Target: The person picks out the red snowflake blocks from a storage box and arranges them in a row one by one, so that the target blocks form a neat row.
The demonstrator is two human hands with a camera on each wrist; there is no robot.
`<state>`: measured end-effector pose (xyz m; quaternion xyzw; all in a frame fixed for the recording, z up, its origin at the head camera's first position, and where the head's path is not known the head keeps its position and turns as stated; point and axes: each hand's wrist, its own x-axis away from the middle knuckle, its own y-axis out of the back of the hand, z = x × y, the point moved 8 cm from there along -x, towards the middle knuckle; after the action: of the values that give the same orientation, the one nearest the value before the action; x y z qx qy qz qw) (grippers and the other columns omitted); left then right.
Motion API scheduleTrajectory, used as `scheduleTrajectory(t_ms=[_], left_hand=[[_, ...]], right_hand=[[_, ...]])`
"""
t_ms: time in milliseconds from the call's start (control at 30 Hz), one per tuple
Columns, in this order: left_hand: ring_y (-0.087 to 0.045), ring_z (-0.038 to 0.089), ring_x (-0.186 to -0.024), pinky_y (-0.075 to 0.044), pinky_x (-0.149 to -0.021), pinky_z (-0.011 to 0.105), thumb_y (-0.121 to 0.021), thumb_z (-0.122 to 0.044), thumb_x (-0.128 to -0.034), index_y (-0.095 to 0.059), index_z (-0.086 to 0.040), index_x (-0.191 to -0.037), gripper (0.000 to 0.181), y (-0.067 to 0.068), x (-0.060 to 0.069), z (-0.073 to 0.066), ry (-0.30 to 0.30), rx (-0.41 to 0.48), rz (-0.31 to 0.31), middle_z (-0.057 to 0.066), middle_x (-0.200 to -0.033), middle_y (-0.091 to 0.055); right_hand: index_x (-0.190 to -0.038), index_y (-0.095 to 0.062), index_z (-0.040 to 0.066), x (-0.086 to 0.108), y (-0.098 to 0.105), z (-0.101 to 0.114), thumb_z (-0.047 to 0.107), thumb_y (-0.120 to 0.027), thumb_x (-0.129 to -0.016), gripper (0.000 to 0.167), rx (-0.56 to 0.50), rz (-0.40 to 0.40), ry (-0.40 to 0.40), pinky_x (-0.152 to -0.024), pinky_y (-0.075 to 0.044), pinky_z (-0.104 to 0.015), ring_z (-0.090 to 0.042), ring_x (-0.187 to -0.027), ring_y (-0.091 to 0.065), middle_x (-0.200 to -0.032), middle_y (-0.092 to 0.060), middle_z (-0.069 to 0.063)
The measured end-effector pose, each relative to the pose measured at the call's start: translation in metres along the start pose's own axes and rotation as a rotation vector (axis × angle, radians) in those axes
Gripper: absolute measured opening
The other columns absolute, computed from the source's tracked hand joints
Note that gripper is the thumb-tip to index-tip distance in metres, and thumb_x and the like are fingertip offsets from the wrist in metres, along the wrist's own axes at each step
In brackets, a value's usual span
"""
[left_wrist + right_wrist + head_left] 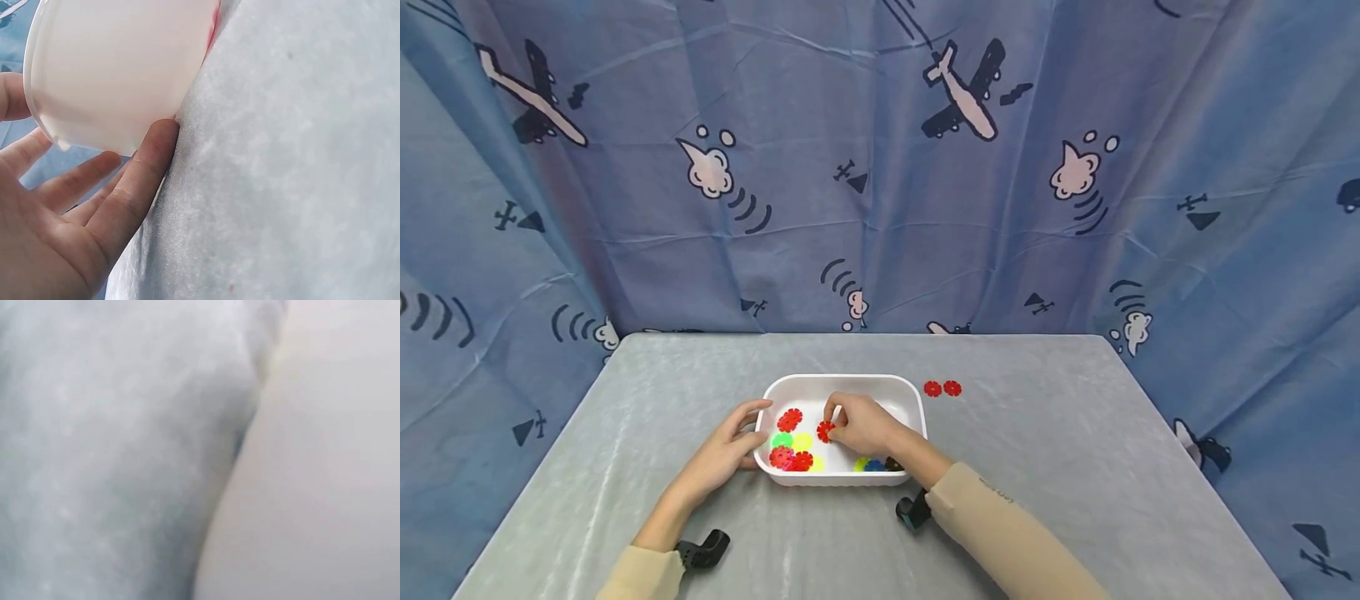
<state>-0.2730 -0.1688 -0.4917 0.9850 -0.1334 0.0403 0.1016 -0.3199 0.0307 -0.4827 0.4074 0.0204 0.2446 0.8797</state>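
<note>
A white tray (842,479) on the table holds red, green, yellow and blue notched discs, mostly at its left and along the near side. My right hand (868,429) reaches into it and pinches a red disc (825,431) between thumb and fingers. My left hand (722,454) rests at the tray's left end with fingers spread along the wall. In the left wrist view, the fingers of my left hand (81,212) touch the outside of the tray wall (119,69). The right wrist view is blurred and shows no hand.
Two red discs (942,388) lie side by side on the grey table cover (1037,442), just beyond the tray's right end. A blue curtain (880,167) with printed planes hangs behind the table and at both sides.
</note>
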Motion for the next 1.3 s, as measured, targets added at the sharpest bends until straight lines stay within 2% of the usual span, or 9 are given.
scheduleTrajectory(t_ms=[133,400,567,733,800,967,1300], left_hand=[[-0.058,0.04,-0.121,-0.061,-0.079,0.039,-0.055,-0.014,-0.1051,-0.037,-0.009,-0.153,0.052,0.0,0.0,-0.001,0.0,0.005,0.0,0.029,-0.154,-0.034],[-0.058,0.04,-0.121,-0.061,-0.079,0.038,-0.054,-0.013,-0.1049,-0.037,-0.009,-0.154,0.052,0.001,0.001,0.0,0.0,0.001,-0.001,0.03,-0.155,-0.033],[-0.059,0.039,-0.12,-0.061,-0.079,0.037,-0.054,-0.013,-0.1048,-0.038,-0.01,-0.153,0.051,0.002,0.0,0.001,0.008,-0.005,-0.006,0.028,-0.155,-0.034],[-0.059,0.039,-0.12,-0.061,-0.079,0.038,-0.055,-0.014,-0.1047,-0.039,-0.01,-0.153,0.051,0.002,0.0,0.001,0.009,-0.011,-0.007,0.028,-0.154,-0.034],[-0.059,0.039,-0.12,-0.061,-0.079,0.038,-0.055,-0.014,-0.1047,-0.038,-0.01,-0.153,0.051,0.002,0.0,0.001,0.004,-0.013,-0.004,0.028,-0.154,-0.034],[-0.06,0.038,-0.117,-0.061,-0.078,0.037,-0.054,-0.014,-0.1048,-0.039,-0.011,-0.153,0.05,0.002,-0.001,0.002,0.011,-0.024,-0.006,0.027,-0.154,-0.035],[-0.059,0.04,-0.12,-0.061,-0.079,0.037,-0.054,-0.013,-0.105,-0.038,-0.01,-0.153,0.051,0.001,-0.001,0.002,-0.007,-0.01,0.005,0.028,-0.154,-0.035]], right_hand=[[-0.099,-0.062,0.022,0.005,0.007,0.004,0.013,-0.075,-0.092,0.017,-0.037,0.0,0.008,-0.057,-0.047,-0.026,-0.016,-0.068,-0.056,-0.08,-0.06,0.0],[-0.099,-0.064,0.016,0.021,0.034,0.016,0.007,-0.075,-0.09,0.017,-0.061,-0.055,0.142,-0.063,-0.047,-0.027,-0.015,-0.07,-0.056,-0.079,-0.061,0.002],[-0.099,-0.065,0.016,0.031,0.053,0.013,0.008,-0.075,-0.091,0.015,-0.083,-0.092,0.16,-0.061,-0.049,-0.026,-0.015,-0.07,-0.056,-0.08,-0.061,0.003],[-0.1,-0.067,0.011,0.043,0.076,0.008,0.003,-0.073,-0.09,0.014,-0.154,-0.122,0.192,-0.061,-0.048,-0.027,-0.017,-0.07,-0.057,-0.08,-0.063,0.0],[-0.101,-0.067,0.01,0.046,0.086,0.004,0.002,-0.073,-0.09,0.015,-0.169,-0.133,0.199,-0.061,-0.047,-0.028,-0.017,-0.069,-0.057,-0.079,-0.064,-0.001],[-0.103,-0.067,0.009,0.051,0.108,-0.017,0.002,-0.072,-0.089,0.016,-0.169,-0.171,0.158,-0.062,-0.047,-0.03,-0.018,-0.07,-0.057,-0.08,-0.063,-0.002],[-0.109,-0.064,0.001,0.067,0.151,-0.077,-0.001,-0.065,-0.091,0.019,-0.23,-0.269,0.104,-0.061,-0.05,-0.03,-0.02,-0.07,-0.058,-0.084,-0.065,-0.013]])
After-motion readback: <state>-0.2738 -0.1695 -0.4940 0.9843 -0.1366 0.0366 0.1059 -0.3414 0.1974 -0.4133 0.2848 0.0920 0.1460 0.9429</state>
